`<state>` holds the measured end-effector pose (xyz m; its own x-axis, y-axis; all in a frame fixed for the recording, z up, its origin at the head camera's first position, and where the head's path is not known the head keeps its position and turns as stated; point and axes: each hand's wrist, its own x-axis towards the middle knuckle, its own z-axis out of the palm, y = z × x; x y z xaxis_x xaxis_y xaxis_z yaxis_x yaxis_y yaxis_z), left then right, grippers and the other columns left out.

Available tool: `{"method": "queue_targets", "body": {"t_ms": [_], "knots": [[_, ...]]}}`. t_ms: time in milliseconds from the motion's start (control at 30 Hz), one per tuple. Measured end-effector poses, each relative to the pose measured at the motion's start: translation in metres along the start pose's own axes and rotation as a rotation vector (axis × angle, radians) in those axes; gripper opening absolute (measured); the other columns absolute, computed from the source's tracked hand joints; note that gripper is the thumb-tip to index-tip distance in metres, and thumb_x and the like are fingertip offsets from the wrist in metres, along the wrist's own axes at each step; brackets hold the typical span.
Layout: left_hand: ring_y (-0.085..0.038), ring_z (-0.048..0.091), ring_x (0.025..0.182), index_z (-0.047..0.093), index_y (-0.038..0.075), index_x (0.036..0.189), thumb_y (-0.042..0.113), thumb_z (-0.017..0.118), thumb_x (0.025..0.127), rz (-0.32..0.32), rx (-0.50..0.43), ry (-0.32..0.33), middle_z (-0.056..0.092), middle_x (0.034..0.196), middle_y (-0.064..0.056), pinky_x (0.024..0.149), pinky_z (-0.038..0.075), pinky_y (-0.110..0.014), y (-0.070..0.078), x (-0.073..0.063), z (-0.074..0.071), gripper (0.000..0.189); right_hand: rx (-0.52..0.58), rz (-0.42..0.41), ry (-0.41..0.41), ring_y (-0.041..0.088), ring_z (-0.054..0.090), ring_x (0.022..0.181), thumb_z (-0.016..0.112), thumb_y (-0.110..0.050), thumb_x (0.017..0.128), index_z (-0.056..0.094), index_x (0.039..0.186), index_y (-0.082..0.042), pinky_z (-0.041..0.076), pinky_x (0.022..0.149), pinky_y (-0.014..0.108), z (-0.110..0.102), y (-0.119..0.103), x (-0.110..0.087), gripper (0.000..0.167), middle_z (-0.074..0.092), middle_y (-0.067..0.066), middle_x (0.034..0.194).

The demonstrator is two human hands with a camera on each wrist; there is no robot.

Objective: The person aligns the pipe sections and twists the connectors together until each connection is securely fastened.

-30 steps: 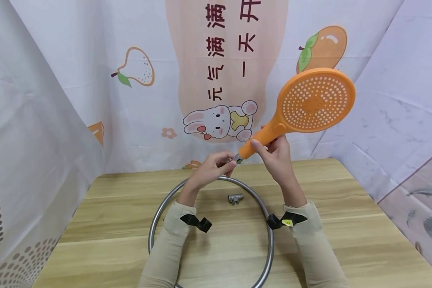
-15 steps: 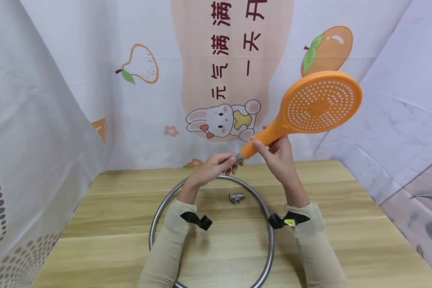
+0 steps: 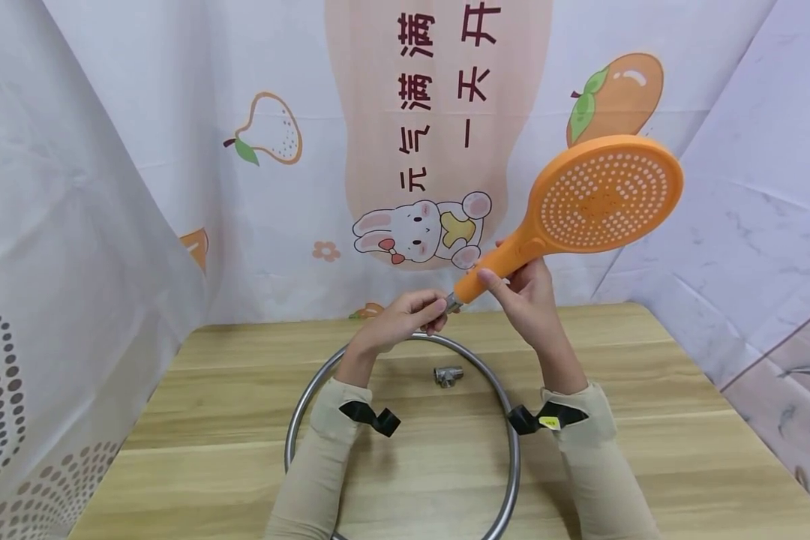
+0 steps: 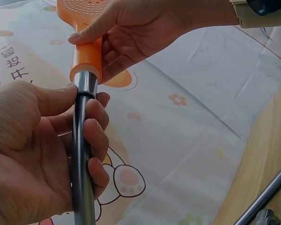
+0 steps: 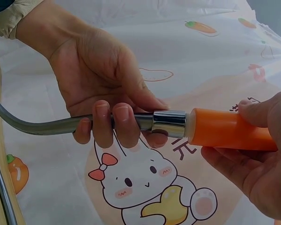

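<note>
An orange shower head [image 3: 604, 195] is held up at a slant above the table's back edge, its perforated face toward me. My right hand [image 3: 529, 304] grips its handle, thumb in front and fingers behind. My left hand [image 3: 405, 319] curls its fingers round the end of a grey metal shower hose [image 5: 47, 127]. In the right wrist view, the left thumb and fingertips lie right by the shiny connector nut [image 5: 169, 123], which sits in line against the handle's end. The left wrist view shows the same joint, with a dark ring behind the nut.
The rest of the hose lies in a large loop on the wooden table [image 3: 648, 450]. Inside the loop is a small metal tee fitting [image 3: 448, 376]. A white printed curtain [image 3: 263, 225] hangs right behind the table and along its sides.
The left fingers have shifted slightly at the connector, while the right hand keeps its grip on the handle. The whole head view has moved a little.
</note>
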<state>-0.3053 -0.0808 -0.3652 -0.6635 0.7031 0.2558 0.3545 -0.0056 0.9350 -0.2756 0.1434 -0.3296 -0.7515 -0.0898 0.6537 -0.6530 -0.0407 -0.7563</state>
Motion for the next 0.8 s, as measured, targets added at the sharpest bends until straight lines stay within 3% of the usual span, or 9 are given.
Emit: {"method": "queue_targets", "body": {"t_ms": [233, 533, 800], "knots": [[-0.02, 0.049, 0.073, 0.054, -0.005, 0.12, 0.009, 0.047, 0.108, -0.008, -0.038, 0.006, 0.055, 0.082, -0.007, 0.067, 0.045, -0.023, 0.001, -0.0003, -0.0006, 0.019, -0.013, 0.017, 0.012, 0.011, 0.068, 0.106, 0.063, 0.013, 0.092, 0.044, 0.134, -0.003, 0.056, 0.093, 0.023, 0.0011, -0.0015, 0.0001, 0.049, 0.062, -0.001, 0.117], [-0.015, 0.048, 0.07, 0.048, 0.007, 0.124, 0.007, 0.051, 0.106, -0.028, -0.047, 0.035, 0.055, 0.079, -0.004, 0.066, 0.045, -0.024, 0.0011, -0.0011, 0.0017, 0.018, -0.019, 0.024, 0.019, 0.011, 0.069, 0.105, 0.064, 0.013, 0.092, 0.044, 0.134, -0.004, 0.056, 0.093, 0.023, 0.0017, 0.0007, -0.001, 0.049, 0.063, 0.001, 0.117], [-0.018, 0.048, 0.069, 0.052, 0.002, 0.121, 0.011, 0.05, 0.107, -0.005, -0.008, 0.079, 0.056, 0.079, -0.004, 0.062, 0.043, -0.022, -0.0001, 0.0016, 0.0035, 0.016, 0.132, -0.008, -0.054, 0.017, 0.071, 0.106, 0.06, 0.011, 0.096, 0.045, 0.131, -0.008, 0.056, 0.097, 0.028, -0.0019, 0.0052, 0.0002, 0.042, 0.069, 0.006, 0.113]]}}
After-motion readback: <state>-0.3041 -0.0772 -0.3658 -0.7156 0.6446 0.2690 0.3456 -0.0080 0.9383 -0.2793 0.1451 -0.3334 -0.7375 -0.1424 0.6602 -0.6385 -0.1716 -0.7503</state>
